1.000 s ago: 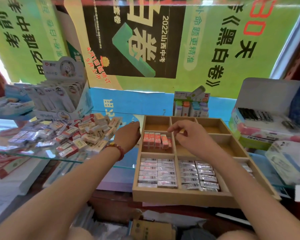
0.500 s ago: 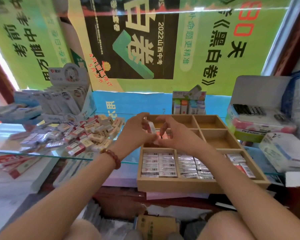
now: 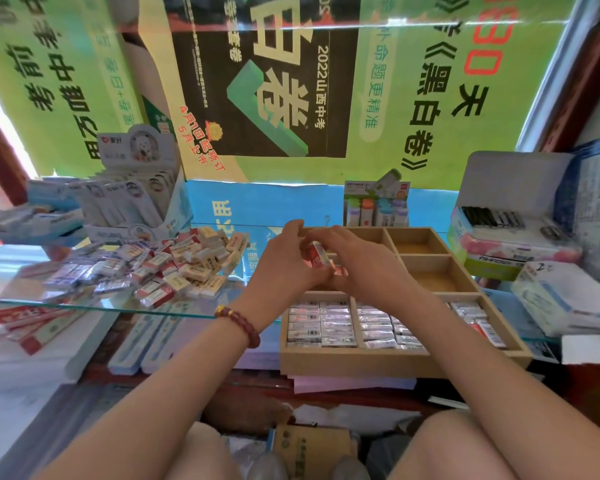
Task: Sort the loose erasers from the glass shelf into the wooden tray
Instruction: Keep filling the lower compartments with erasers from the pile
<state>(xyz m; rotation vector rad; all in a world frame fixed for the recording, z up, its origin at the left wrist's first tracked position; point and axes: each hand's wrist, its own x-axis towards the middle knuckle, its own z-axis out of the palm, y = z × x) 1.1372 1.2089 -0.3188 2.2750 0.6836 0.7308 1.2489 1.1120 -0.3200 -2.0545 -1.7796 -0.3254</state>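
Over the wooden tray (image 3: pixel 395 362) at the glass shelf's (image 3: pixel 7 269) front edge, left hand (image 3: pixel 284 263) and right hand (image 3: pixel 366 270) pinch one red eraser (image 3: pixel 317 254) in curled fingers, probably squaring it to slot in; loose erasers (image 3: pixel 174 268) lie piled leftward.

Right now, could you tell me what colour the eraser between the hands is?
The eraser is red and white, clearest in the head view.
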